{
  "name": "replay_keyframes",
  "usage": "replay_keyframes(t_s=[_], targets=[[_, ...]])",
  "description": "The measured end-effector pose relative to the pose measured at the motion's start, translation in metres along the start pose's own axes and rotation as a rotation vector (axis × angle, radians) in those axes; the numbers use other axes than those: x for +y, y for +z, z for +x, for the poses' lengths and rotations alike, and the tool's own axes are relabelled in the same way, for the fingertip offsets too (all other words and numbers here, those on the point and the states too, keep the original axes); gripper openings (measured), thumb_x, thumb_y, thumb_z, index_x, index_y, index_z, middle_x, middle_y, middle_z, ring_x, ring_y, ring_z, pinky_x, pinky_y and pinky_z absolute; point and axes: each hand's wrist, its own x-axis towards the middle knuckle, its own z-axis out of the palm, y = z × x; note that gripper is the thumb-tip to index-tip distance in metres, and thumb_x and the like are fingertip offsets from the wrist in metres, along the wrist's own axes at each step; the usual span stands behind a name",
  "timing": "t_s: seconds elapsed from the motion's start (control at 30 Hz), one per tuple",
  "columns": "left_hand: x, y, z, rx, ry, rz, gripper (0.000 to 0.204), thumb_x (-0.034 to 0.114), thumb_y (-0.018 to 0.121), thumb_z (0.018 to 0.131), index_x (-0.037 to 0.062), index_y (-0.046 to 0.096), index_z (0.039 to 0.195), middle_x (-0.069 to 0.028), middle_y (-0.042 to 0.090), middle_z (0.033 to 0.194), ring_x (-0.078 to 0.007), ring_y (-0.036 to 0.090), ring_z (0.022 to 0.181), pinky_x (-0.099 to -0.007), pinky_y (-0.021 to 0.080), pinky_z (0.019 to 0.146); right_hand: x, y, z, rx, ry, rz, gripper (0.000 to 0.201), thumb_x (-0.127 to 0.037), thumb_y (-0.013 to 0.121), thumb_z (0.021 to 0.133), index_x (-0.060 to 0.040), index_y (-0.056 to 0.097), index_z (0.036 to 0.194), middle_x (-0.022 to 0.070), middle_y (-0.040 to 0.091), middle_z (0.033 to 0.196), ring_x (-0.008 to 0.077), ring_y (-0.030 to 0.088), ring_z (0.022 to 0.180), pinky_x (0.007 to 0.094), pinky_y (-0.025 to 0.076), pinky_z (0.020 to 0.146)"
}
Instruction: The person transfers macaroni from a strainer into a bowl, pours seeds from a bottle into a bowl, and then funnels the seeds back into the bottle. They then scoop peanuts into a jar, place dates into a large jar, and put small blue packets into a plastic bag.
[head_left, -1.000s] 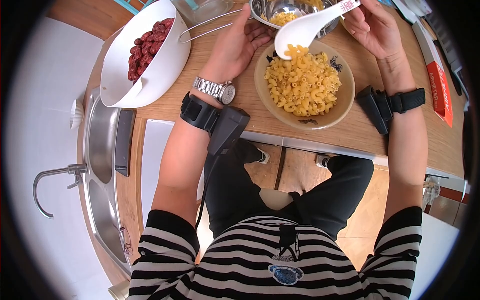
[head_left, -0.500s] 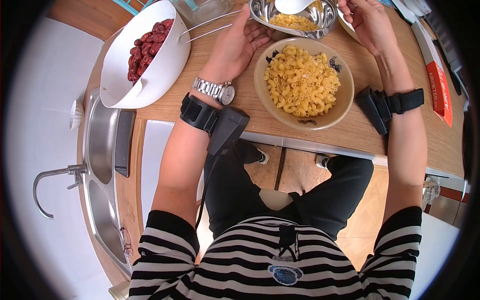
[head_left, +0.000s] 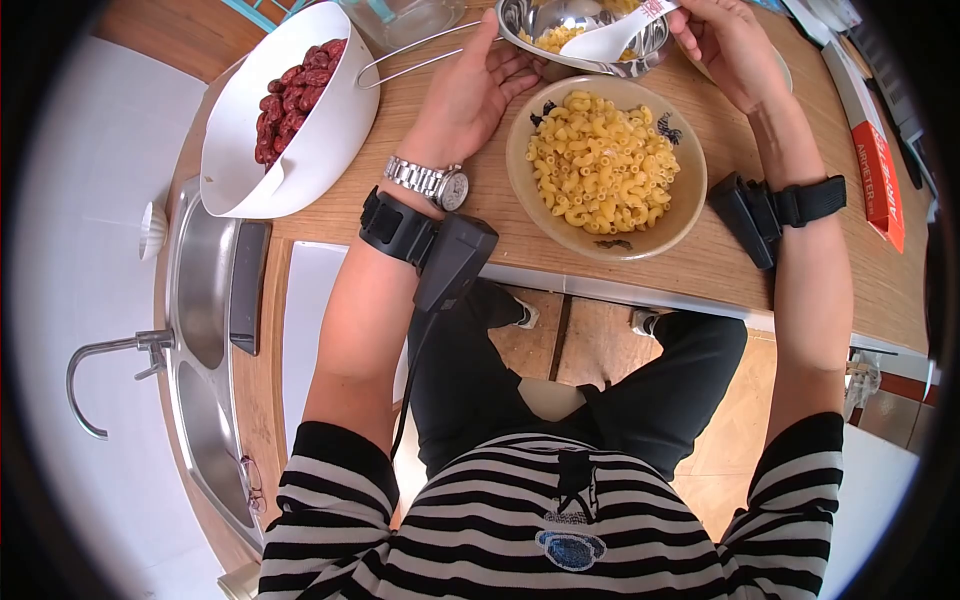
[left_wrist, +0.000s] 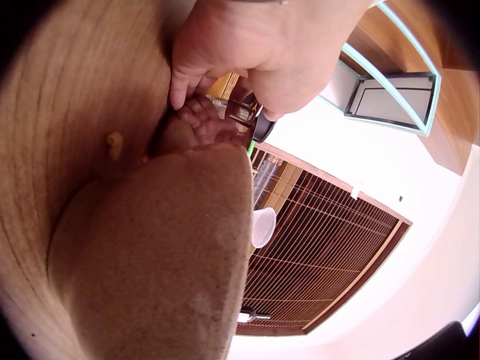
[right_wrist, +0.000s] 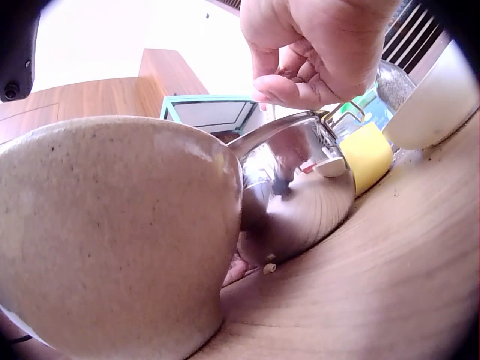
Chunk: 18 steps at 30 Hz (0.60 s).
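Note:
My right hand (head_left: 735,50) pinches the handle of a white spoon (head_left: 603,42), whose bowl dips into a shiny metal bowl (head_left: 632,68) with some macaroni in it. In the right wrist view that hand (right_wrist: 319,49) hangs over the metal bowl (right_wrist: 315,206). My left hand (head_left: 470,100) lies at the metal bowl's left side, fingers relaxed and partly under its rim; whether they touch it I cannot tell. Nearer me stands a speckled bowl (head_left: 690,205) heaped with macaroni (head_left: 602,165). The left wrist view shows this speckled bowl (left_wrist: 161,255) beside the left hand (left_wrist: 255,56).
A white container (head_left: 222,165) of red dried fruit stands at the left, by the sink (head_left: 205,290). Right of the metal bowl, a pale bowl (head_left: 785,72) is partly behind my hand. A red box (head_left: 878,190) lies at the far right. One loose macaroni piece (left_wrist: 114,144) lies on the wood.
The spoon moved from above the speckled bowl back to the metal bowl and now tilts down into it. The macaroni it carried is in the speckled bowl. The left hand stayed in place.

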Motion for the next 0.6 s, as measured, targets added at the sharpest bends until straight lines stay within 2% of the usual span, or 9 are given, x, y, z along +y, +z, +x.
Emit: replay_keyframes(t_s=[0.2,0.27,0.43,0.6], targets=[[-0.001,-0.003,0.001,-0.003,0.005,0.009,0.037,0.037,0.040,0.085,0.0073,0.048,0.105,-0.0050,0.053,0.100,-0.0143,0.047,0.092,-0.0278,0.038,0.080,-0.002,-0.002,0.000,0.074,0.071,0.084,0.020,-0.014,0.045,0.084,0.0017,0.056,0.077,0.0028,0.054,0.056,0.0065,0.048,0.044,0.0142,0.037,0.038],[-0.006,-0.010,0.004,-0.026,0.035,0.143,0.054,0.045,0.041,0.082,0.0012,0.038,0.113,-0.0143,0.044,0.108,-0.0202,0.042,0.101,-0.0303,0.033,0.092,-0.002,-0.003,0.000,0.099,0.099,0.115,0.020,-0.014,0.044,0.084,0.0013,0.055,0.077,0.0030,0.054,0.057,0.0065,0.049,0.045,0.0135,0.038,0.039],[-0.007,-0.011,0.003,-0.023,0.034,0.138,0.054,0.045,0.042,0.082,0.0014,0.039,0.113,-0.0141,0.044,0.107,-0.0199,0.043,0.100,-0.0303,0.033,0.092,-0.002,-0.008,0.002,0.144,0.181,0.367,0.020,-0.013,0.042,0.085,0.0029,0.052,0.079,0.0045,0.055,0.060,0.0073,0.051,0.047,0.0124,0.043,0.042],[-0.007,-0.011,0.003,-0.027,0.033,0.131,0.054,0.045,0.043,0.082,0.0012,0.038,0.113,-0.0144,0.043,0.107,-0.0201,0.042,0.100,-0.0306,0.033,0.092,-0.001,-0.010,0.003,0.121,0.162,0.442,0.021,-0.013,0.042,0.085,0.0046,0.051,0.080,0.0048,0.054,0.059,0.0075,0.051,0.046,0.0131,0.044,0.041]])
